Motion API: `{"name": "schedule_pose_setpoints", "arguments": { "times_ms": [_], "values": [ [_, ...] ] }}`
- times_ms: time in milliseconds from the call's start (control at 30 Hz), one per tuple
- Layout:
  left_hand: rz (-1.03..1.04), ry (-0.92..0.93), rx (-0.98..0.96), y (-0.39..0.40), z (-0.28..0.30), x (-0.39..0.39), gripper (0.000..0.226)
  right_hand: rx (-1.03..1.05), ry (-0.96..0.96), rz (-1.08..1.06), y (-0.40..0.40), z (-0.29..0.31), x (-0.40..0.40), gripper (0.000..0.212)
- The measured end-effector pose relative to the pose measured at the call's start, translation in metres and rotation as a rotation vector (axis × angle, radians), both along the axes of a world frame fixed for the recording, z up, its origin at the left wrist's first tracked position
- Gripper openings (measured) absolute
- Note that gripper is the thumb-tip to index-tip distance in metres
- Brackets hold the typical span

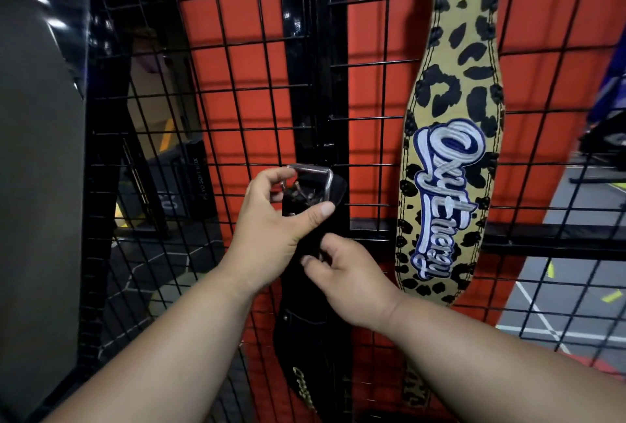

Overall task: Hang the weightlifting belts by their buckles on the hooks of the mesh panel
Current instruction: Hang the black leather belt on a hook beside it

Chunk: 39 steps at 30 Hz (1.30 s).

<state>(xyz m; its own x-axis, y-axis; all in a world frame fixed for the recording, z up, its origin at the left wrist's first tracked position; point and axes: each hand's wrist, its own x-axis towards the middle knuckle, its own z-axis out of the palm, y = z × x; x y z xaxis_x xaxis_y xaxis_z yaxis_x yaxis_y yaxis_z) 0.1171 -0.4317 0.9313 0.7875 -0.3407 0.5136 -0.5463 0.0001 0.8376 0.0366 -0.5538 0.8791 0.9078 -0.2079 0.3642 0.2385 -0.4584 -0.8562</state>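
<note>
A black weightlifting belt (301,331) hangs down in front of the black mesh panel (237,83), its steel buckle (316,178) uppermost. My left hand (274,219) grips the belt's top end just below the buckle, thumb across the strap. My right hand (345,280) pinches the strap a little lower. A leopard-print belt (454,117) with blue and white lettering hangs on the panel to the right; its top and hook are out of frame. No hook shows near the black belt's buckle.
A black vertical post (325,49) joins two mesh panels behind the buckle. Red wall padding (237,33) shows through the mesh. A grey surface (34,151) fills the left side. Grey gym floor with white lines (559,287) lies at the right.
</note>
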Motion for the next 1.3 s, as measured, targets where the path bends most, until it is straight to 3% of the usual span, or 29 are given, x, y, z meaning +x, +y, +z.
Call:
{"name": "schedule_pose_setpoints", "arguments": {
  "times_ms": [100, 167, 267, 400, 567, 733, 933, 1100, 1200, 1300],
  "values": [
    [-0.069, 0.084, -0.067, 0.011, -0.009, 0.001, 0.092, -0.003, -0.046, 0.037, -0.001, 0.008, -0.003, 0.033],
    [-0.106, 0.188, -0.091, 0.016, -0.016, 0.003, 0.090, -0.030, -0.084, 0.050, -0.003, 0.016, -0.005, 0.028],
    [-0.250, 0.307, -0.096, 0.018, -0.018, 0.003, 0.053, -0.054, -0.115, 0.066, -0.010, 0.031, -0.003, 0.027],
    [-0.305, 0.222, -0.150, 0.011, -0.005, 0.000, 0.022, -0.045, -0.125, 0.071, -0.021, 0.051, -0.001, 0.027],
    [-0.298, 0.188, -0.272, -0.006, 0.012, -0.004, 0.020, 0.034, -0.187, 0.059, -0.025, 0.058, -0.007, 0.042],
    [-0.305, 0.092, -0.283, -0.022, 0.031, -0.002, 0.021, -0.038, -0.257, -0.082, -0.032, 0.070, -0.009, 0.052],
    [-0.316, 0.004, -0.264, -0.034, 0.054, 0.001, 0.021, 0.092, -0.327, -0.095, -0.036, 0.108, -0.014, 0.036],
    [-0.333, 0.090, -0.232, -0.036, 0.045, 0.002, 0.019, 0.192, -0.349, -0.086, -0.049, 0.141, -0.010, 0.015],
    [-0.335, 0.112, -0.231, -0.035, 0.042, 0.002, 0.020, 0.197, -0.315, -0.057, -0.050, 0.148, -0.005, 0.013],
    [-0.415, 0.179, -0.110, -0.028, 0.027, -0.004, 0.024, 0.223, -0.347, -0.043, -0.048, 0.155, -0.002, 0.020]
  ]
}}
